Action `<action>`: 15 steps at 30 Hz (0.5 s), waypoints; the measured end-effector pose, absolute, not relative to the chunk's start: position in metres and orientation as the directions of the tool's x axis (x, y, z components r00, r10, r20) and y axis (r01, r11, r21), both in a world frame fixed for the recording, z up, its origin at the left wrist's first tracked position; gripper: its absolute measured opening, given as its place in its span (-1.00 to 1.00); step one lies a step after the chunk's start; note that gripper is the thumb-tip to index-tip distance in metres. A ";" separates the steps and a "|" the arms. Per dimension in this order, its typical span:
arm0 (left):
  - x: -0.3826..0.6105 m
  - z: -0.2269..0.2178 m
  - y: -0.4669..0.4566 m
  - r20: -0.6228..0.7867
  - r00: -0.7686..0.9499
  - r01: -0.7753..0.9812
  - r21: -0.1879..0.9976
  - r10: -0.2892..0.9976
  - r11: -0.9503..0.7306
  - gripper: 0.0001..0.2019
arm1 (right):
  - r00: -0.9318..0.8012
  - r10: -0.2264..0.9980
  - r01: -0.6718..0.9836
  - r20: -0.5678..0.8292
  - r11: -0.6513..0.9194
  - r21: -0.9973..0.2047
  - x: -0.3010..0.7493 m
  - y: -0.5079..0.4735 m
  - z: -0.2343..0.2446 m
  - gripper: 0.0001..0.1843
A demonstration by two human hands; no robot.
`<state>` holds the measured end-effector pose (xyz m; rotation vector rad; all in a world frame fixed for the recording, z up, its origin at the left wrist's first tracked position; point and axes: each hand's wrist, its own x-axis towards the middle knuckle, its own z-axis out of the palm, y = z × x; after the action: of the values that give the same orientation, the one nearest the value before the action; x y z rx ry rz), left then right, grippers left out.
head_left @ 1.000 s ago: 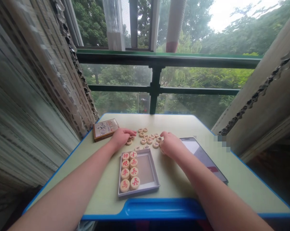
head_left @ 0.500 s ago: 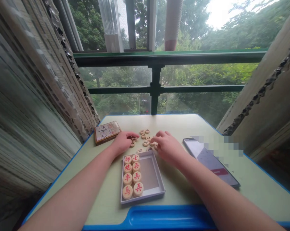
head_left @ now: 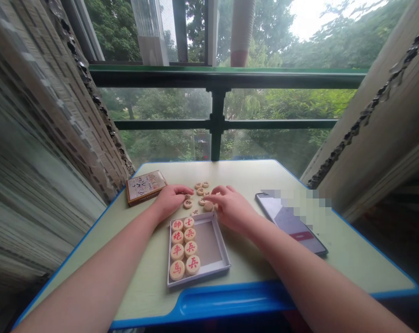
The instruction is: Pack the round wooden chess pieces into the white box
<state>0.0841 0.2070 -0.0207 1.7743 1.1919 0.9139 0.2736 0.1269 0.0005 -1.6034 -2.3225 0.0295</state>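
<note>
Beyond the shallow, white, rectangular box (head_left: 209, 243), the right hand (head_left: 231, 206) is now brought further left among round, dark-marked, wood-coloured pieces (head_left: 200, 191), so that inner ones are reached. Its grip, and that of the left hand (head_left: 169, 200), cannot be told.

From beside the right edge of the loose pieces (head_left: 200, 191), the right hand (head_left: 232, 208) is moving leftward, closer to the open box's (head_left: 207, 243) far right corner. Its fingers (head_left: 219, 198) are now covering several previously visible pieces; a plain-looking piece (head_left: 208, 206) is showing beneath them.
</note>
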 end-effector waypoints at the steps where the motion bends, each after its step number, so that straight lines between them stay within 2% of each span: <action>1: 0.084 -0.020 0.207 0.127 0.300 0.368 0.899 0.946 -0.237 -0.68 | -0.346 0.908 0.900 0.234 0.392 -0.191 0.273 0.127 0.001 -0.52; 7: 0.084 -0.020 0.207 0.118 0.283 0.363 0.905 0.952 -0.220 -0.69 | -0.321 0.923 0.916 0.212 0.359 -0.178 0.273 0.126 0.001 -0.63; 15: 0.085 -0.020 0.205 0.096 0.298 0.304 0.934 0.950 -0.190 -0.68 | -0.298 0.917 0.921 0.264 0.349 -0.171 0.276 0.130 -0.001 -0.70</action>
<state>0.0847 0.2053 -0.0202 1.6838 1.1522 0.9191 0.2757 0.1304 -0.0009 -1.6305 -2.3030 -0.0192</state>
